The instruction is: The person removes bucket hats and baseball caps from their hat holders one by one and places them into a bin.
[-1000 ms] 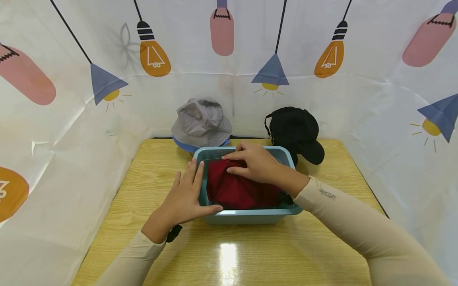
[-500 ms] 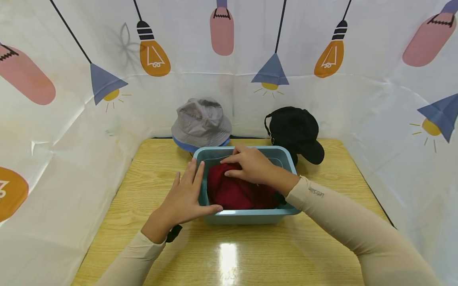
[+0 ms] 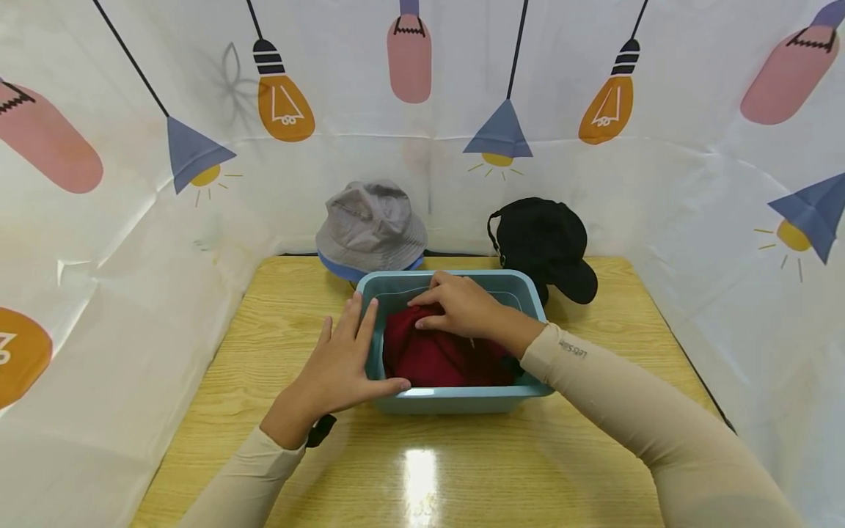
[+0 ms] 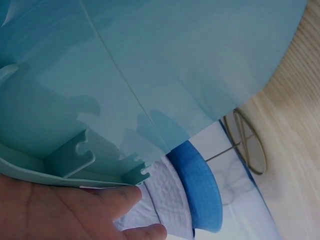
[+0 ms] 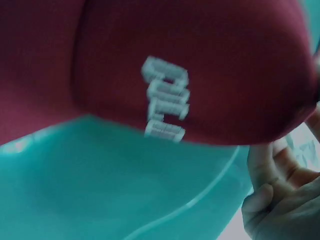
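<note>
A dark red cap (image 3: 429,363) lies inside a light blue plastic basin (image 3: 462,394). White lettering shows on the cap (image 5: 190,90) in the right wrist view. From above, my right hand (image 3: 472,308) reaches in and pinches the cap's crown, thumb and fingers bent around the fabric. My left hand (image 3: 338,367) rests along the basin's left side with fingers spread and straight, the thumb on the front rim. Seen from the left wrist, the hand (image 4: 75,212) lies against the underside of the rim. Part of the cap is hidden under the right hand.
Behind the basin, a grey bucket hat (image 3: 376,227) with a blue brim underneath stands at the left, and a black cap (image 3: 544,246) at the right. A wire loop (image 4: 245,142) rests on the wooden table (image 3: 317,484). Patterned white sheeting (image 3: 429,191) surrounds the table.
My right hand has shifted slightly left and lower, and the red cap's top has sunk deeper into the basin. The left hand keeps its place.
</note>
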The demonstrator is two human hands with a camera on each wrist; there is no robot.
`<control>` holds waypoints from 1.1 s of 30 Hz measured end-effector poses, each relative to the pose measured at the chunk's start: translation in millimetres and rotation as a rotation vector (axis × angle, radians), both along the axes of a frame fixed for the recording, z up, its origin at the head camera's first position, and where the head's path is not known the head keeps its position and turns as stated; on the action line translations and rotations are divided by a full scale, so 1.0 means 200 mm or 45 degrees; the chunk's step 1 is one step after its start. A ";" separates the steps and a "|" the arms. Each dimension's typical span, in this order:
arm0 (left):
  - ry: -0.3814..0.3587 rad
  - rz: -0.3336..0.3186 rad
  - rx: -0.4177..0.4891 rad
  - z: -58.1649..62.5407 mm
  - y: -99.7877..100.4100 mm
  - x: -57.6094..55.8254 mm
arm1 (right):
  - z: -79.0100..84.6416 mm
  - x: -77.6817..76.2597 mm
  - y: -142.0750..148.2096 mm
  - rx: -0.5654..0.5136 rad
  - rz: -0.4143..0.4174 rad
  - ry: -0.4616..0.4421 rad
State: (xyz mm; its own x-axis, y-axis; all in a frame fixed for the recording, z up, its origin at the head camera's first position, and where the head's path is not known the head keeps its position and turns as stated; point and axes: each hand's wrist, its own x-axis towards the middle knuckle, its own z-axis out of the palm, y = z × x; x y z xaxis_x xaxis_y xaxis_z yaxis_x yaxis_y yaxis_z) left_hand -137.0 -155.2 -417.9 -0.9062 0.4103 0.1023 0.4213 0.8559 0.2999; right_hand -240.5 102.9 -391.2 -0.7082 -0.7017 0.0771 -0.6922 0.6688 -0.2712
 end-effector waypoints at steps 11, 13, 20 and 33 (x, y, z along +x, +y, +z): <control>0.010 0.004 -0.011 -0.01 -0.01 0.00 | 0.00 -0.04 -0.03 0.125 0.091 0.049; 0.009 -0.001 -0.009 -0.01 -0.01 0.00 | -0.02 -0.04 -0.04 0.146 0.098 0.034; 0.000 -0.008 0.007 -0.01 0.00 -0.01 | -0.03 -0.04 -0.05 0.150 0.140 -0.060; -0.003 -0.008 0.020 -0.01 0.00 0.00 | -0.03 -0.02 -0.04 0.235 0.181 -0.175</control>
State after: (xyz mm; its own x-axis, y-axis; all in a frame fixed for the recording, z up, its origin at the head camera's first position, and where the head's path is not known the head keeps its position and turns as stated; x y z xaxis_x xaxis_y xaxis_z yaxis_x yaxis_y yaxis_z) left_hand -137.5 -155.6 -419.2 -0.9038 0.4145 0.1066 0.4262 0.8483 0.3143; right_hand -245.0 94.7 -396.9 -0.5967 -0.7880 -0.1516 -0.7476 0.6145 -0.2519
